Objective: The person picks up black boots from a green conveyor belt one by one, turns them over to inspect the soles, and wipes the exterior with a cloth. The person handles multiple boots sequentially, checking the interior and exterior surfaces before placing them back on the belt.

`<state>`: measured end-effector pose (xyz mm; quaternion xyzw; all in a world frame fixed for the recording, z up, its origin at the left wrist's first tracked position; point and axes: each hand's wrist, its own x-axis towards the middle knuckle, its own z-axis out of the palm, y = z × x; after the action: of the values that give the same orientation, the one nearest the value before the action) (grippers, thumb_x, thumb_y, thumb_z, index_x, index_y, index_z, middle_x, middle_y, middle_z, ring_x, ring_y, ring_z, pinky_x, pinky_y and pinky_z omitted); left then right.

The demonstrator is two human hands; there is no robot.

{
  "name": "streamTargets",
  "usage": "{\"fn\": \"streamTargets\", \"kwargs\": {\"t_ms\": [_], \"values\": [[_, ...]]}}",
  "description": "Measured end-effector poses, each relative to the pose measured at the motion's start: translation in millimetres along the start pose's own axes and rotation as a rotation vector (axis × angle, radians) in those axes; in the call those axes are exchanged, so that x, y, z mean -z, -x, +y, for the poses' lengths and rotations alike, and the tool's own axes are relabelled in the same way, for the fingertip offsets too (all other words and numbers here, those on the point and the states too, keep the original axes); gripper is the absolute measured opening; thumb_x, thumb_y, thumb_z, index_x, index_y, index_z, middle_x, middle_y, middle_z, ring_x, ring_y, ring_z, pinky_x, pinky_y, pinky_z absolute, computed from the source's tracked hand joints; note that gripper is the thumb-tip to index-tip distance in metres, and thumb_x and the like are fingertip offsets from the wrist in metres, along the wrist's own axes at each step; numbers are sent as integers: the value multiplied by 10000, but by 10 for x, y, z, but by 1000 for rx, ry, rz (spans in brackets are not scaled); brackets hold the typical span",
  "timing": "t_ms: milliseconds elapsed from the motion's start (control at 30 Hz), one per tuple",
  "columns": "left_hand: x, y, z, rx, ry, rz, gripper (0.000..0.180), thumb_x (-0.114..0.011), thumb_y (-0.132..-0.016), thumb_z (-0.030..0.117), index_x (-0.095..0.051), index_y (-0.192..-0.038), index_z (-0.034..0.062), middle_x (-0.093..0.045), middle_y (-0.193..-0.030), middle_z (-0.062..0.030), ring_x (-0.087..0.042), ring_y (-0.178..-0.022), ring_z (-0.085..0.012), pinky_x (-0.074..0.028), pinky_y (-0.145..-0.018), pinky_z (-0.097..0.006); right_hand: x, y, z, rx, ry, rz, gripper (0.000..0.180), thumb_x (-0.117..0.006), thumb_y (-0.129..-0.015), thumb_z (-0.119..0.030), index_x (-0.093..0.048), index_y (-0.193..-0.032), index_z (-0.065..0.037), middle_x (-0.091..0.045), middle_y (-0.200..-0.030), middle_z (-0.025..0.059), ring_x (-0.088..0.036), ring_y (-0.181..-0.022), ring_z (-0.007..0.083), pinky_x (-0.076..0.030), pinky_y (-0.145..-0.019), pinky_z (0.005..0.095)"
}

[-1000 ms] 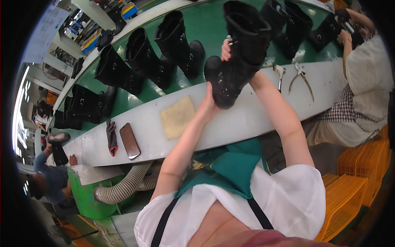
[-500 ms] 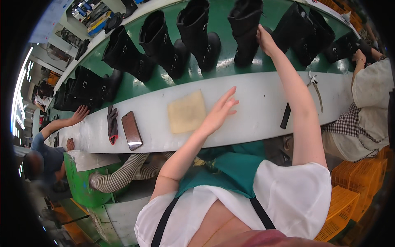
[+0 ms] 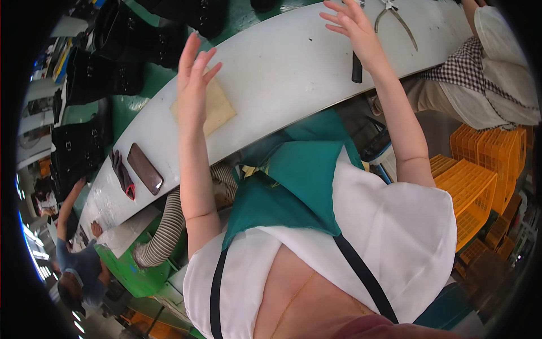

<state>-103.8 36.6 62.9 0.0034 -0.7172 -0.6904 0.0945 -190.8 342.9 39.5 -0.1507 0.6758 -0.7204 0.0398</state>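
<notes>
My left hand (image 3: 195,85) is raised over the white work surface (image 3: 282,68), fingers spread and holding nothing. Partly behind its wrist lies a square beige pad (image 3: 220,110). Farther right, my right hand (image 3: 364,42) is also open and empty, its fingers stretched out. Just below that hand shows a black tool handle (image 3: 357,69); the tool's other end is hidden. A pair of pincers (image 3: 402,20) rests to the right. Tall black buckled boots (image 3: 158,45) stand along the green surface (image 3: 240,17) at the far left; neither hand touches one.
A brown phone (image 3: 145,168) and a dark glove (image 3: 121,176) lie at the left. One co-worker (image 3: 82,265) is at far left; another in cream clothing (image 3: 497,73) stands right. A ribbed hose (image 3: 161,231) joins a green machine (image 3: 141,274). Orange crates (image 3: 466,195) sit at right.
My right hand has let go of a boot and come back from it. My left hand has moved left. The view has turned, leaving several boots out of sight.
</notes>
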Motion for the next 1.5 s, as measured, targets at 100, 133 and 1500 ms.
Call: {"fn": "streamTargets", "kwargs": {"t_ms": [100, 133, 1500], "values": [[43, -53, 54, 25, -20, 32, 536, -431, -976, 269, -274, -1437, 44, -252, -1473, -196, -409, -1285, -341, -423, -1000, -426, 14, 108, 7, 42, -18, 111, 431, -429, -943, -199, -417, -1359, -86, -541, -1231, 162, -578, -1064, 244, -413, -957, 376], [47, -52, 42, 30, -20, 25, 526, -417, -981, 260, -271, -1439, 47, -249, -1475, -191, -410, -1285, -334, -422, -1000, -426, 12, 126, -10, 57, 15, 94, 432, -412, -951, -186, -403, -1367, -71, -538, -1245, 164, -571, -1087, 240, -422, -957, 361], [-277, 155, 174, -140, -336, 418, 447, -552, -922, 246, -486, -1252, -47, -560, -1219, -198, -595, -1061, -290, -473, -908, -385, -1295, -270, -199, 316, -74, -88, 390, -393, -986, -251, -452, -1309, -40, -556, -1200, 113, -513, -1088, 186, -378, -976, 310]]}}
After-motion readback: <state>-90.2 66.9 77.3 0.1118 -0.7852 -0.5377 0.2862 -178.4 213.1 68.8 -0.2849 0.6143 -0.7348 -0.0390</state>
